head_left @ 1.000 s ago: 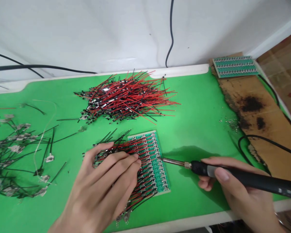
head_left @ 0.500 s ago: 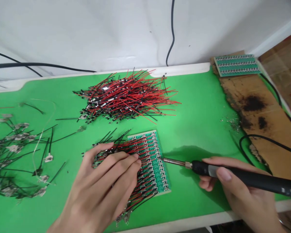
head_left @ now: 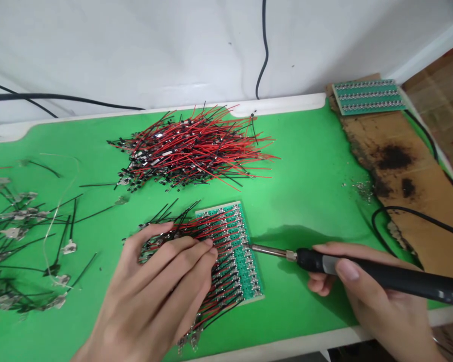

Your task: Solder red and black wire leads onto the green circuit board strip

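A small green circuit board [head_left: 245, 266] lies on the green mat [head_left: 309, 181], with rows of red and black wires [head_left: 222, 236] laid across it. My left hand [head_left: 162, 291] lies flat on those wires, fingers stretched out and pressing them down. My right hand [head_left: 373, 301] grips a black soldering iron [head_left: 362, 274]. Its metal tip [head_left: 254, 247] touches the right edge of the board's wire row.
A loose heap of red and black wires [head_left: 196, 148] lies behind the board. Black wires with metal tabs [head_left: 18, 241] are scattered at the left. A scorched cardboard piece [head_left: 403, 176] holds another green board [head_left: 368, 96] at the back right. Black cables [head_left: 419, 216] run nearby.
The view has shifted slightly. Both hands, the soldering iron and the board stay in nearly the same places.
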Action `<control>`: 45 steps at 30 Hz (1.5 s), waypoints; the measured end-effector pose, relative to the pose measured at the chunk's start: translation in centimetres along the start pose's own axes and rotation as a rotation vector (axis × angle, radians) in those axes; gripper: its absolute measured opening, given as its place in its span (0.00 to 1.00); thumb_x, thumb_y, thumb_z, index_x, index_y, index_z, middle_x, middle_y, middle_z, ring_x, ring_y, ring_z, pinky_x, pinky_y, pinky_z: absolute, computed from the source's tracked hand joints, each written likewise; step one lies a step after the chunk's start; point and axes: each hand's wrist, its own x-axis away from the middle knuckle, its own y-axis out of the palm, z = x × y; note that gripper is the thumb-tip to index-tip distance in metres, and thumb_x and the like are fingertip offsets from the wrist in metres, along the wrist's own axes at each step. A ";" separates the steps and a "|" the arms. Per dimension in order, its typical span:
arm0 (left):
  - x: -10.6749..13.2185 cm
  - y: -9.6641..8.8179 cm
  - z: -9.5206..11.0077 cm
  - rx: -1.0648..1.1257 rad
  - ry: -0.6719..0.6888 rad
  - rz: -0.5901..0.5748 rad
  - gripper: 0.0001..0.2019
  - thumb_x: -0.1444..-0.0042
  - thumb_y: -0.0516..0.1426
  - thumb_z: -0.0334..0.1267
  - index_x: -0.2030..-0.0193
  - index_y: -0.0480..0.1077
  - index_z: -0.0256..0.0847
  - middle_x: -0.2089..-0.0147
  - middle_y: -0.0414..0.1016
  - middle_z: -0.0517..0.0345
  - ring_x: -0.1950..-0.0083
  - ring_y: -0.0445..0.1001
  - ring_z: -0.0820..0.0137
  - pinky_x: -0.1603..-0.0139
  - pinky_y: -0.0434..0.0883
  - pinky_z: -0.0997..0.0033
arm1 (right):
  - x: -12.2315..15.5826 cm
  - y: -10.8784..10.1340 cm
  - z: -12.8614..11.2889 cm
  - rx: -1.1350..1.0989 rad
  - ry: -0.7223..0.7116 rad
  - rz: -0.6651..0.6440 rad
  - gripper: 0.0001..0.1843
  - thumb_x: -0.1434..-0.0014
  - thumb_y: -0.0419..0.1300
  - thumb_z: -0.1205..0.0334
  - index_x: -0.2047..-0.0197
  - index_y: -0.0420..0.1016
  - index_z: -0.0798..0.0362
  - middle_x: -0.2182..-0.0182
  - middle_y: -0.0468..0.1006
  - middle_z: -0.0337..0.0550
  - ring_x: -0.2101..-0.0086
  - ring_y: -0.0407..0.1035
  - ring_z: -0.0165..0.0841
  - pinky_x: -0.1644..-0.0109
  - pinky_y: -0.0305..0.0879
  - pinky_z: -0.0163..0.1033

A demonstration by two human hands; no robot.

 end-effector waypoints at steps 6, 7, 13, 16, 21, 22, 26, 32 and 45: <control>0.3 0.3 0.0 -0.011 0.010 -0.001 0.09 0.29 0.61 0.23 0.46 0.80 0.33 0.47 0.88 0.52 0.46 0.84 0.64 0.30 0.69 0.48 | 0.2 0.2 0.1 0.004 0.002 0.039 0.19 0.42 0.79 0.37 0.59 0.92 0.43 0.76 0.87 0.40 0.77 0.80 0.34 0.71 0.82 0.35; 0.3 0.3 0.0 -0.015 0.008 -0.005 0.09 0.29 0.61 0.23 0.46 0.80 0.33 0.46 0.88 0.53 0.46 0.84 0.64 0.30 0.69 0.48 | 0.2 0.2 0.1 0.000 0.004 0.046 0.19 0.42 0.79 0.38 0.59 0.92 0.42 0.76 0.87 0.40 0.77 0.80 0.34 0.71 0.82 0.35; 0.0 0.1 0.1 -0.029 -0.018 -0.010 0.08 0.27 0.61 0.25 0.46 0.79 0.35 0.47 0.89 0.56 0.47 0.84 0.67 0.30 0.69 0.50 | 0.2 0.3 0.1 -0.009 0.033 0.042 0.19 0.44 0.80 0.36 0.59 0.93 0.40 0.77 0.86 0.39 0.77 0.80 0.32 0.70 0.80 0.33; 0.0 0.2 0.1 -0.034 -0.009 -0.001 0.08 0.27 0.61 0.25 0.46 0.79 0.35 0.47 0.89 0.56 0.47 0.84 0.67 0.29 0.69 0.50 | 0.1 0.4 0.0 -0.009 0.046 0.052 0.20 0.46 0.81 0.34 0.60 0.93 0.39 0.77 0.86 0.39 0.77 0.79 0.32 0.71 0.80 0.33; 0.2 0.4 0.1 -0.031 -0.001 0.003 0.08 0.27 0.60 0.24 0.47 0.80 0.33 0.47 0.89 0.53 0.45 0.83 0.66 0.30 0.68 0.49 | 0.3 0.5 -0.1 0.000 0.042 0.062 0.20 0.45 0.80 0.34 0.60 0.93 0.40 0.77 0.86 0.39 0.78 0.79 0.31 0.71 0.79 0.32; 0.3 0.4 0.1 -0.032 -0.001 0.008 0.08 0.27 0.61 0.24 0.46 0.80 0.33 0.47 0.89 0.53 0.45 0.83 0.66 0.29 0.68 0.49 | 0.3 0.5 -0.1 -0.002 0.038 0.062 0.20 0.45 0.80 0.35 0.60 0.93 0.40 0.77 0.86 0.39 0.77 0.79 0.31 0.71 0.79 0.32; 0.4 0.3 0.2 -0.021 -0.005 0.016 0.08 0.27 0.60 0.24 0.47 0.80 0.33 0.48 0.89 0.54 0.46 0.83 0.66 0.30 0.68 0.49 | 0.3 0.5 -0.1 -0.008 0.019 0.059 0.19 0.44 0.80 0.36 0.60 0.93 0.40 0.77 0.86 0.38 0.78 0.79 0.30 0.70 0.79 0.31; 0.2 0.4 0.3 -0.025 -0.016 0.007 0.08 0.28 0.61 0.24 0.47 0.80 0.34 0.47 0.89 0.54 0.45 0.83 0.66 0.29 0.69 0.48 | 0.3 0.3 0.0 0.002 0.020 0.057 0.18 0.43 0.80 0.36 0.60 0.93 0.41 0.77 0.86 0.39 0.78 0.79 0.31 0.71 0.79 0.32; 0.5 0.5 0.1 -0.003 -0.008 0.000 0.08 0.26 0.60 0.24 0.47 0.80 0.33 0.46 0.88 0.53 0.44 0.82 0.66 0.28 0.67 0.47 | 0.2 0.5 -0.2 -0.019 0.002 0.031 0.17 0.42 0.80 0.38 0.60 0.93 0.41 0.77 0.86 0.38 0.78 0.79 0.29 0.70 0.79 0.30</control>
